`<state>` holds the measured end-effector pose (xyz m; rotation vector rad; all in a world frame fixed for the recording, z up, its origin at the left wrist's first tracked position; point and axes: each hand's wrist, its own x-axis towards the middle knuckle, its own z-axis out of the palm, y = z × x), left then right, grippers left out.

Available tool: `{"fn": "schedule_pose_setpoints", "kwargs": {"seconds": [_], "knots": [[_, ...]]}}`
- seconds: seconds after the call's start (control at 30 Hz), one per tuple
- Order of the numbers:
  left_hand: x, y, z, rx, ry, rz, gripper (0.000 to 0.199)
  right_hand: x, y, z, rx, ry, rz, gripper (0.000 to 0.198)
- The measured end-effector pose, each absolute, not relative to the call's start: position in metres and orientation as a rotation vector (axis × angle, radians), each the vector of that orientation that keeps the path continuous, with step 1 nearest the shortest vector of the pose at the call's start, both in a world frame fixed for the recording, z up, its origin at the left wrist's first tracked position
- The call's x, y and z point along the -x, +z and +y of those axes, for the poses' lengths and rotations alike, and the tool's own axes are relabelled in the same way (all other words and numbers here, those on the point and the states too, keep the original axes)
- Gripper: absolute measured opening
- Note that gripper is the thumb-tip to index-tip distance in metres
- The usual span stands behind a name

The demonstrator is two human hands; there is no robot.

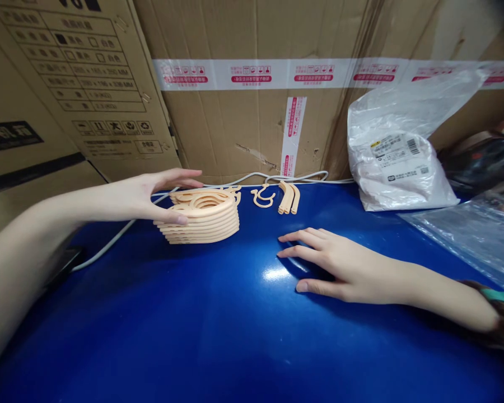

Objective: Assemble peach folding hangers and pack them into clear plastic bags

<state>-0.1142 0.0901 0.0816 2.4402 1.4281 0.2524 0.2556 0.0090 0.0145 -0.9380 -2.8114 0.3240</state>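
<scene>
A neat stack of peach plastic folding hangers [204, 224] lies on the blue tabletop, left of the middle. My left hand [159, 196] is at the stack's left side, fingers spread over its top and thumb along its near edge; whether the thumb presses on it I cannot tell. My right hand [331, 260] is open over the tabletop, fingers pointing left, with nothing in it. Behind the gap between my hands lie loose peach hook pieces [264, 197] and a few curved peach arm pieces [289, 198].
Cardboard boxes [235, 123] wall off the back and the left [75, 84]. A white labelled plastic bag [399, 151] stands at the back right, with clear plastic film [470, 240] in front. A white cable [105, 246] runs along the back and left of the blue table [218, 336].
</scene>
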Motion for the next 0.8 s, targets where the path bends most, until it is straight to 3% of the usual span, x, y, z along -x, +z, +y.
{"fn": "schedule_pose_setpoints", "kwargs": {"seconds": [0.1, 0.27, 0.33, 0.5, 0.8], "knots": [[0.105, 0.087, 0.076, -2.446, 0.429, 1.490, 0.089, -0.256, 0.014, 0.009, 0.919, 0.321, -2.799, 0.049], [0.051, 0.073, 0.027, -2.570, 1.001, 1.499, 0.056, -0.257, 0.012, 0.009, 0.931, 0.294, -2.786, 0.053], [0.027, 0.053, 0.011, -2.656, 0.879, 1.332, 0.049, -0.257, 0.010, 0.009, 0.997, 0.236, -2.777, 0.062], [-0.005, 0.007, -0.001, -2.728, 0.405, 1.078, 0.054, -0.258, 0.010, 0.010, 1.119, 0.141, -2.807, 0.076], [0.001, -0.004, 0.006, -2.701, 0.239, 1.106, 0.063, -0.257, 0.010, 0.010, 1.101, 0.106, -2.829, 0.076]]}}
